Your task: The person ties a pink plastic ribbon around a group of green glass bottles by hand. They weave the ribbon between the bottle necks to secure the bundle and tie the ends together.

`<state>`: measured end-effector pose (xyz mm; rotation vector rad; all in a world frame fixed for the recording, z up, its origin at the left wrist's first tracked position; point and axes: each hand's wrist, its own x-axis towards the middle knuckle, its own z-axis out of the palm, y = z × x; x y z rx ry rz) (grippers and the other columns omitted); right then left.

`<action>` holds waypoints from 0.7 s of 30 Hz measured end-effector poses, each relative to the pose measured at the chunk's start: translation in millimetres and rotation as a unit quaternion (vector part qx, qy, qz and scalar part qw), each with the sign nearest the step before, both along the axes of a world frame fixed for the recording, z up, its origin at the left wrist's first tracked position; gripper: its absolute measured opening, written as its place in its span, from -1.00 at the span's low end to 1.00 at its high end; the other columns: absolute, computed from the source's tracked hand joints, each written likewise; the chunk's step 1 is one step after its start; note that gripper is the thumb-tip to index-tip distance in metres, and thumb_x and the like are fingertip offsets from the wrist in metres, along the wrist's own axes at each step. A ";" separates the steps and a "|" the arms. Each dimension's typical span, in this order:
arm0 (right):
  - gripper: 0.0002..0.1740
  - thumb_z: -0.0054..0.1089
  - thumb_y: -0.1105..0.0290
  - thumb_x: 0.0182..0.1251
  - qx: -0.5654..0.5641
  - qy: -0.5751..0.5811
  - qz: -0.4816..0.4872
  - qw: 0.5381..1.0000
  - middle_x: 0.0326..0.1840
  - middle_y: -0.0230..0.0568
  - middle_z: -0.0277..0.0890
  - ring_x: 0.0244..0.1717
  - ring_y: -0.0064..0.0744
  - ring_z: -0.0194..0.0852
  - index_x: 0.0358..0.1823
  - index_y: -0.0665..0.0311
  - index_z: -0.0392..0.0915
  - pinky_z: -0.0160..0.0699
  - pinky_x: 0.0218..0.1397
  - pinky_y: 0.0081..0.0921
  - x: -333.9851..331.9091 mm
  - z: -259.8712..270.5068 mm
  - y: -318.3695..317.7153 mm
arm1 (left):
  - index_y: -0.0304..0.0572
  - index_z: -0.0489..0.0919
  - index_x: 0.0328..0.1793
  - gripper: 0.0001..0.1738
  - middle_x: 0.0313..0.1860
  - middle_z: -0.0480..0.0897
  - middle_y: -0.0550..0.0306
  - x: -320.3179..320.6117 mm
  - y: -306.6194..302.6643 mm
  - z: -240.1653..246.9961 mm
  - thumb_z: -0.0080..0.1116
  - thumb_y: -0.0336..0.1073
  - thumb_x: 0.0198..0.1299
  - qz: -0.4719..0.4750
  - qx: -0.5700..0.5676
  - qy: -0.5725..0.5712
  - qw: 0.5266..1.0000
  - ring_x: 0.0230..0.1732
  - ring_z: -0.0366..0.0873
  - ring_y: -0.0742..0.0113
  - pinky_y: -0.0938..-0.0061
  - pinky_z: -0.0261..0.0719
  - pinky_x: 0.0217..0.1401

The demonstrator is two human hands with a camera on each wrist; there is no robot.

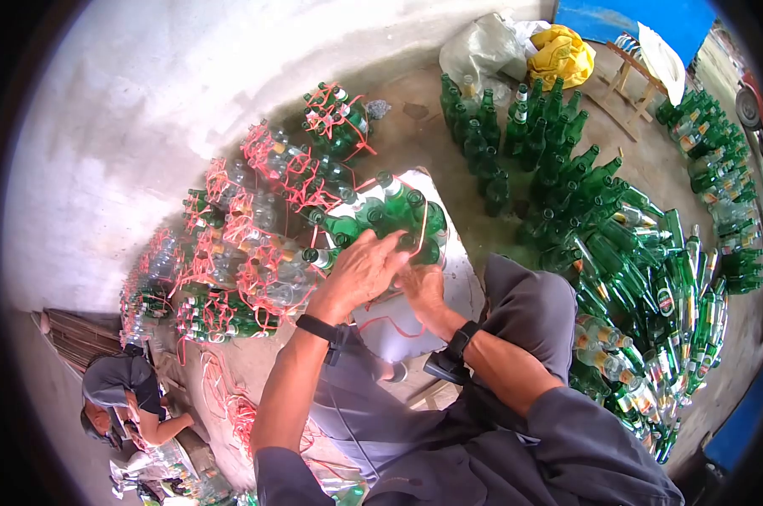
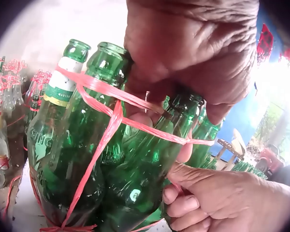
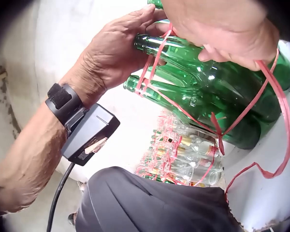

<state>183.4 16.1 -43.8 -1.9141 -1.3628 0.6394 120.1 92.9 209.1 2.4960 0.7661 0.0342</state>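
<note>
A bundle of green glass bottles stands on a white slab in front of my knees, wrapped in red plastic strap. My left hand reaches over the top, its fingers curled round the bottle necks. My right hand sits low beside the bundle. Its fingers are curled on the red strap, which loops around the bottles and trails loose. Both hands touch the bundle.
Tied bundles of clear and green bottles are stacked on the left along the wall. Loose green bottles lie piled on the right, and others stand upright behind. A yellow bag, a wooden stool and another person are nearby.
</note>
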 end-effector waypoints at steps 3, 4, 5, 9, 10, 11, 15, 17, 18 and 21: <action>-0.54 0.15 0.03 0.48 -0.036 0.255 -0.120 0.959 -0.45 -0.26 0.70 -0.41 -0.28 0.69 -0.36 0.28 0.74 0.58 -0.28 -0.35 4.1 51.9 -7.6 | -0.29 0.55 0.32 -0.47 -0.21 0.65 -0.11 1.6 -0.8 -0.7 0.10 -0.04 0.42 -0.016 0.031 -0.012 0.999 -0.06 0.49 0.00 0.22 0.51 0.06; -0.43 0.07 -0.08 0.50 0.001 0.344 -0.123 0.931 -0.51 -0.26 0.68 -0.48 -0.27 0.65 -0.41 0.27 0.73 0.55 -0.32 -0.34 -3.4 21.4 -2.8 | -0.30 0.57 0.29 -0.47 -0.23 0.65 -0.11 1.9 -0.4 -1.3 0.11 -0.02 0.41 -0.022 0.050 -0.016 0.998 -0.07 0.48 0.00 0.21 0.51 0.05; -0.33 -0.01 -0.18 0.52 0.038 0.431 -0.125 0.893 -0.58 -0.26 0.65 -0.56 -0.26 0.61 -0.46 0.27 0.72 0.52 -0.37 -0.33 -8.3 4.8 0.4 | -0.30 0.57 0.29 -0.47 -0.23 0.65 -0.11 1.3 0.7 -4.5 0.11 -0.02 0.41 -0.020 0.051 -0.015 0.998 -0.07 0.48 0.00 0.21 0.51 0.05; -0.35 0.02 -0.15 0.51 -0.057 0.246 -0.067 0.965 -0.55 -0.23 0.67 -0.55 -0.26 0.62 -0.52 0.25 0.70 0.52 -0.37 -0.27 13.4 82.7 -9.9 | -0.27 0.66 0.17 -0.50 -0.29 0.67 -0.04 3.6 1.0 -7.2 0.15 0.02 0.37 -0.037 0.143 -0.065 0.987 -0.11 0.47 0.02 0.20 0.50 0.00; -0.57 0.05 0.11 0.49 -0.082 0.215 -0.061 0.971 -0.55 -0.26 0.61 -0.52 -0.36 0.57 -0.43 0.26 0.67 0.50 -0.40 -0.37 15.4 91.9 -11.5 | -0.24 0.68 0.14 -0.49 -0.31 0.68 -0.01 4.9 0.6 -2.6 0.16 0.05 0.36 -0.039 0.163 -0.046 0.985 -0.12 0.46 0.04 0.20 0.47 -0.01; -0.77 0.09 0.37 0.47 -0.107 0.182 -0.055 0.976 -0.55 -0.29 0.56 -0.50 -0.46 0.53 -0.35 0.27 0.63 0.48 -0.43 -0.46 16.9 101.1 -13.4 | -0.24 0.68 0.14 -0.49 -0.31 0.68 -0.01 5.6 0.8 2.9 0.16 0.05 0.36 -0.038 0.163 -0.045 0.985 -0.12 0.46 0.04 0.20 0.47 -0.01; -0.35 0.10 -0.15 0.46 -0.115 0.341 -0.171 0.917 -0.57 -0.04 0.61 -0.46 -0.04 0.64 -0.54 0.31 0.66 0.51 -0.31 -0.11 20.1 131.8 -21.6 | -0.19 0.71 0.11 -0.44 -0.38 0.68 0.06 7.5 1.4 12.6 0.17 0.15 0.30 -0.056 0.226 -0.004 0.973 -0.17 0.44 0.10 0.21 0.36 0.01; -0.34 0.13 -0.15 0.44 -0.081 0.312 -0.164 0.932 -0.59 0.08 0.55 -0.47 0.07 0.60 -0.53 0.35 0.64 0.49 -0.32 -0.08 20.8 136.3 -24.3 | -0.17 0.73 0.07 -0.42 -0.41 0.67 0.07 6.5 3.8 15.6 0.18 0.19 0.28 -0.051 0.231 0.000 0.971 -0.18 0.43 0.12 0.22 0.33 0.01; -0.34 0.13 -0.15 0.44 -0.080 0.313 -0.163 0.932 -0.59 0.08 0.55 -0.47 0.07 0.60 -0.53 0.35 0.64 0.49 -0.32 -0.08 20.1 134.2 -24.5 | -0.16 0.75 0.02 -0.44 -0.43 0.66 0.08 5.0 4.8 17.3 0.21 0.19 0.26 -0.047 0.244 0.008 0.969 -0.17 0.44 0.12 0.21 0.33 0.01; -0.36 0.15 -0.13 0.43 -0.059 0.310 -0.151 0.937 -0.60 0.12 0.50 -0.49 0.11 0.54 -0.52 0.37 0.63 0.47 -0.31 -0.06 19.6 132.2 -26.1 | -0.13 0.77 -0.07 -0.50 -0.47 0.64 0.09 -1.8 7.7 19.4 0.28 0.16 0.21 -0.026 0.239 0.014 0.971 -0.17 0.46 0.13 0.21 0.35 0.01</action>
